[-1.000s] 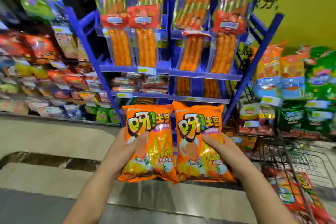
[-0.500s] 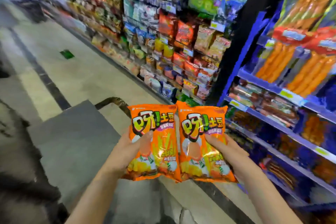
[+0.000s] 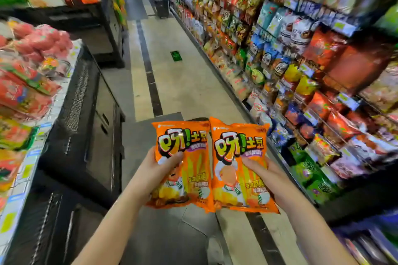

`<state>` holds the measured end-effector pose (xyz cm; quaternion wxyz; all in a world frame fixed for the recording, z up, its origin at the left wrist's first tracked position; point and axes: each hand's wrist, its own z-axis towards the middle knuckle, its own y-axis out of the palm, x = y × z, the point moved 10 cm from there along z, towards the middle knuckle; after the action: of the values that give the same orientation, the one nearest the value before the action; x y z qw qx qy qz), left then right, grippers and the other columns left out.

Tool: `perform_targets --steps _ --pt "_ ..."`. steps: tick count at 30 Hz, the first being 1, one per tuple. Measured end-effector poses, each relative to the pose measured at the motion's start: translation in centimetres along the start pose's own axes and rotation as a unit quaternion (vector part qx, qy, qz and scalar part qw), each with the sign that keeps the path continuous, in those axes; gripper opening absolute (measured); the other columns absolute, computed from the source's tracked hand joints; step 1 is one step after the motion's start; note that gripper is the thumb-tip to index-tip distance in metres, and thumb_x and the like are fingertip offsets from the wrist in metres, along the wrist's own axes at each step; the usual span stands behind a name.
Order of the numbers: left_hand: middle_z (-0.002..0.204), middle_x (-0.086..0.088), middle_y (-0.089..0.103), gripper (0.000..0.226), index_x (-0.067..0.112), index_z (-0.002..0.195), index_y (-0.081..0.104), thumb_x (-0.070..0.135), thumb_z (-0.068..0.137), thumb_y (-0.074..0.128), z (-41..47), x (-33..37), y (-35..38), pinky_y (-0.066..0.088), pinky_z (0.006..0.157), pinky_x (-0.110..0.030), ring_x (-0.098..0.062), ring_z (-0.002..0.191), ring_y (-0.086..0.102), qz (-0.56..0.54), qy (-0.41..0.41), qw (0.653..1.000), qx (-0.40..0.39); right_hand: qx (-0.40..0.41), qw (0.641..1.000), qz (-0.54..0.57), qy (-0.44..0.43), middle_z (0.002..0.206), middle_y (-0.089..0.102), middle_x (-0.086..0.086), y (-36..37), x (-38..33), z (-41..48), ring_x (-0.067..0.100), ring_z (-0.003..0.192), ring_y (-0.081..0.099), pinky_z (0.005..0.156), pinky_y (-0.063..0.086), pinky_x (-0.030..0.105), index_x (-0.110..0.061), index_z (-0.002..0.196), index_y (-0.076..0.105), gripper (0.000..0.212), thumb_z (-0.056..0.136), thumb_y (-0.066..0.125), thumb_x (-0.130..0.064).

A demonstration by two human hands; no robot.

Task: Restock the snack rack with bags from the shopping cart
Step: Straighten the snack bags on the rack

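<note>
Since the earlier frame the view had swung further left and looked straight down the aisle, while both bags kept their place in front of the person. Two orange bags were held at chest height over the floor (image 3: 183,84). The left hand (image 3: 157,170) grasped the left bag (image 3: 196,168) at its outer edge, thumb on the printed front. The right hand (image 3: 271,174) grasped the right bag (image 3: 234,180) in the same way on its outer edge. Each bag stood upright, its long axis vertical, top seam pointing up and away and the printed face toward the camera. The two inner edges touched, so the bags formed one pair side by side.

On the right the snack shelves (image 3: 301,66) ran along the aisle, full of packets, just beside the right bag. On the left stood a black cabinet (image 3: 86,127) with red packets on top, well apart from the left bag. Between them the floor lay open ahead, with one green mark (image 3: 176,56) and, far off, one dark basket (image 3: 160,5).
</note>
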<state>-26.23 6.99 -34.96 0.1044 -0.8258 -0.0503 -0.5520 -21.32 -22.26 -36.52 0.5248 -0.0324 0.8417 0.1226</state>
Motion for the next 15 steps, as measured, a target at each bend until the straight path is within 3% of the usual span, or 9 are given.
perform_targets --steps 2,6,9,15 --pt "0.101 0.008 0.078 0.038 0.038 0.117 0.056 0.045 0.086 0.078 2.9 1.6 -1.2 0.059 0.070 -0.029 -0.012 0.085 0.078 0.001 0.005 1.000 0.023 -0.023 1.000 -0.006 0.010 0.110 0.078 0.011 1.1 -1.6 3.8 0.033 0.098 0.076 0.090 0.059 0.047 -0.023 0.127 0.064 0.047 0.083 0.077 -0.034" --pt "0.110 0.006 0.078 0.064 0.039 0.126 0.054 0.062 0.075 0.083 7.8 3.6 -4.0 0.063 0.084 -0.043 -0.017 0.092 0.079 -0.018 0.004 0.998 0.056 -0.070 0.997 -0.034 0.021 0.111 0.078 0.011 3.9 -5.1 10.8 0.035 0.099 0.076 0.096 0.056 0.056 -0.026 0.126 0.063 0.050 0.081 0.079 -0.037" --pt "0.116 0.002 0.077 0.071 0.035 0.133 0.053 0.061 0.075 0.084 10.8 4.4 -6.1 0.062 0.089 -0.051 -0.023 0.096 0.078 -0.050 -0.004 0.996 0.074 -0.096 0.994 -0.050 0.021 0.110 0.078 0.010 6.3 -7.3 15.5 0.036 0.098 0.076 0.096 0.056 0.057 -0.028 0.125 0.064 0.060 0.073 0.088 -0.045" --pt "0.121 0.003 0.075 0.091 0.041 0.135 0.052 0.076 0.058 0.087 18.8 5.8 -10.8 0.060 0.091 -0.054 -0.025 0.101 0.077 -0.047 -0.014 0.994 0.094 -0.123 0.989 -0.074 0.027 0.112 0.078 0.010 10.8 -10.0 24.7 0.035 0.100 0.076 0.097 0.055 0.059 -0.028 0.129 0.061 0.060 0.075 0.082 -0.043"
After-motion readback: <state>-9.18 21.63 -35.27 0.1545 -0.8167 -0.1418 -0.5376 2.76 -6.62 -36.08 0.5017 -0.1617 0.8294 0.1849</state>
